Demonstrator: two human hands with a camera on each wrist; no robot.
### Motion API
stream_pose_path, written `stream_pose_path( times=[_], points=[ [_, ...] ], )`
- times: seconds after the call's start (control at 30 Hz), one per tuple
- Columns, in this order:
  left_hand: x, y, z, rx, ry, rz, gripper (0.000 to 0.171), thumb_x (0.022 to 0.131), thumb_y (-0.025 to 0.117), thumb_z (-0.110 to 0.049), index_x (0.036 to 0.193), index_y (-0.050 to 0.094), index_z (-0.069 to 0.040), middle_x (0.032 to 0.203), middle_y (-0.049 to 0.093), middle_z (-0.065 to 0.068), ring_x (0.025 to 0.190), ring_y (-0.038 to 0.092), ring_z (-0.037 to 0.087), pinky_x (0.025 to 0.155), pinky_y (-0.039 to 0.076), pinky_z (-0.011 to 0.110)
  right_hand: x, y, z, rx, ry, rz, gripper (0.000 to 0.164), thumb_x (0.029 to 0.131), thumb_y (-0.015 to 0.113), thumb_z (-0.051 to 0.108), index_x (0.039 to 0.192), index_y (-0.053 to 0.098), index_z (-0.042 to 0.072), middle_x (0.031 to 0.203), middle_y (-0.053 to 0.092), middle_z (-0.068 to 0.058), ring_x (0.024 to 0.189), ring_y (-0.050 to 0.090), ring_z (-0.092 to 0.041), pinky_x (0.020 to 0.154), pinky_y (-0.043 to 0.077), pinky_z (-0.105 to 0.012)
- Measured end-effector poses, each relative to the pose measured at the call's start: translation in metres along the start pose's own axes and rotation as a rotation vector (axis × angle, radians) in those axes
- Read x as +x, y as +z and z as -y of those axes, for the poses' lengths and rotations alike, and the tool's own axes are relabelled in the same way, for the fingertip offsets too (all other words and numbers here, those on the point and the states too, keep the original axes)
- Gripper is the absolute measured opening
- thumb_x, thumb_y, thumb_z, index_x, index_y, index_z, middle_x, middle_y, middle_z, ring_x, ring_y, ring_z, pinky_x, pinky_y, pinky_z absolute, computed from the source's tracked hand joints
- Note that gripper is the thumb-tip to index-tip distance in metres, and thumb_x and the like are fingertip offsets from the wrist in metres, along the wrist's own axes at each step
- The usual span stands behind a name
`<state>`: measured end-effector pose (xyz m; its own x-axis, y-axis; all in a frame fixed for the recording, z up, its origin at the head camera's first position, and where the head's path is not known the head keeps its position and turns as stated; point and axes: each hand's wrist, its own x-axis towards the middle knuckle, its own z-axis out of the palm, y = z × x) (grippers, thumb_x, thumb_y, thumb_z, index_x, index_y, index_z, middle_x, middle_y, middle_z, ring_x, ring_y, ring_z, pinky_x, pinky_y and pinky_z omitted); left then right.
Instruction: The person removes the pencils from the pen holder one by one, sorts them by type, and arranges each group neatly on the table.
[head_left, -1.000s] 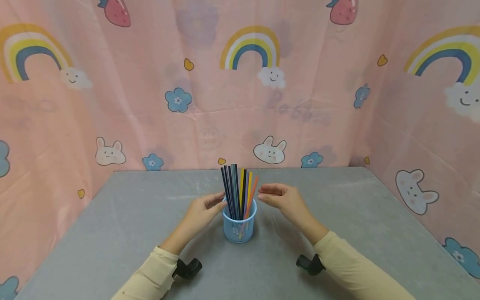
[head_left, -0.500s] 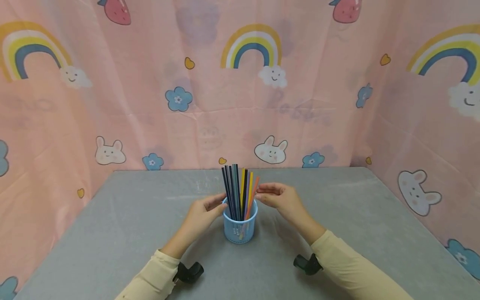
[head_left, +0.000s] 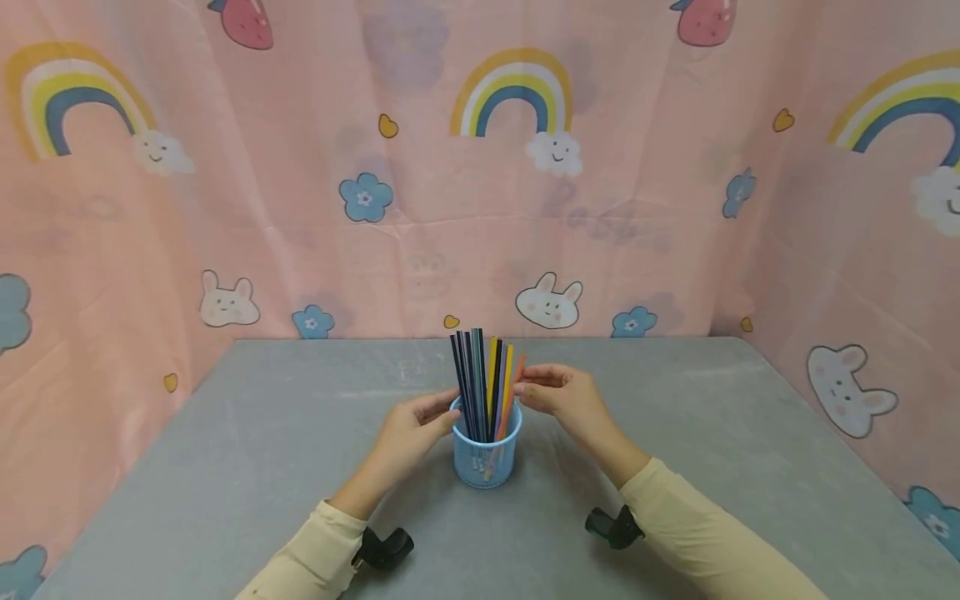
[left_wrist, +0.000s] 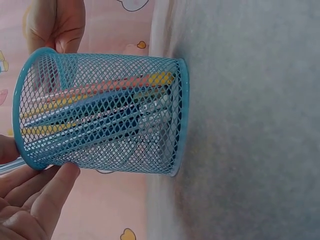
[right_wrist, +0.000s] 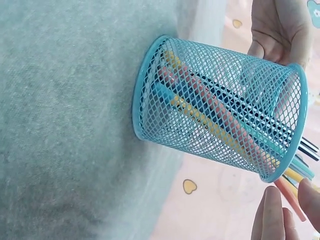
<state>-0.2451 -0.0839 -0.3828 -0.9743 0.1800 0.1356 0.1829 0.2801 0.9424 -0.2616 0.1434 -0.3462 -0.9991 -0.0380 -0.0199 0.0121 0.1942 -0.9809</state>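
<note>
A light-blue mesh pen holder (head_left: 484, 467) stands upright on the grey table (head_left: 247, 467), full of several thin pencil-like sticks (head_left: 472, 383), mostly dark, some yellow. One orange stick (right_wrist: 289, 200) leans out over the rim on the right. My left hand (head_left: 408, 433) holds the holder's rim on its left, thumb (left_wrist: 7, 149) at the rim and fingers (left_wrist: 57, 192) along the outer wall. On the other side, my right hand (head_left: 566, 400) has its thumb and extended fingers (right_wrist: 271, 212) about the orange stick's upper end, with slack between them.
Behind the table hangs a pink curtain (head_left: 427, 250) printed with rainbows and rabbits; it also runs along both sides. A dark camera mount (head_left: 386, 550) sits on the left wrist, another mount (head_left: 613, 527) on the right.
My right hand has come left, from beside the holder to the orange stick. My left hand stays at the rim. The whole head view has shifted slightly.
</note>
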Motion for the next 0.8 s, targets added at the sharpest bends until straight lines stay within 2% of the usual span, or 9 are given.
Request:
stream_pose_path(
  times=[0.33, 0.67, 0.8],
  points=[
    [0.0006, 0.0013, 0.0017, -0.010, 0.021, 0.011, 0.038, 0.099, 0.061, -0.013, 0.134, 0.059, 0.002, 0.135, 0.061, 0.022, 0.116, 0.067, 0.034, 0.090, 0.060, 0.035, 0.0030, 0.0022, 0.0014, -0.003, -0.005, -0.018, 0.036, 0.093, 0.070, 0.016, 0.122, 0.064, -0.005, 0.118, 0.069, -0.021, 0.094, 0.072, -0.014, 0.088, 0.060, -0.032],
    [0.0001, 0.0003, 0.0018, -0.004, 0.016, 0.009, 0.039, 0.099, 0.061, -0.014, 0.135, 0.059, 0.001, 0.136, 0.061, 0.022, 0.116, 0.067, 0.033, 0.091, 0.059, 0.036, 0.0055, 0.0066, 0.0021, 0.030, -0.023, -0.026, 0.032, 0.093, 0.070, 0.012, 0.119, 0.065, -0.007, 0.111, 0.070, -0.019, 0.089, 0.072, -0.012, 0.089, 0.060, -0.035],
    [0.0004, 0.0000, 0.0019, -0.013, 0.021, 0.010, 0.039, 0.099, 0.061, -0.014, 0.135, 0.059, 0.001, 0.137, 0.061, 0.021, 0.118, 0.066, 0.033, 0.092, 0.059, 0.035, 0.0071, 0.0064, 0.0031, 0.034, -0.025, -0.031, 0.032, 0.094, 0.069, 0.012, 0.119, 0.064, -0.007, 0.107, 0.070, -0.015, 0.088, 0.071, -0.010, 0.087, 0.061, -0.032]
  ],
)
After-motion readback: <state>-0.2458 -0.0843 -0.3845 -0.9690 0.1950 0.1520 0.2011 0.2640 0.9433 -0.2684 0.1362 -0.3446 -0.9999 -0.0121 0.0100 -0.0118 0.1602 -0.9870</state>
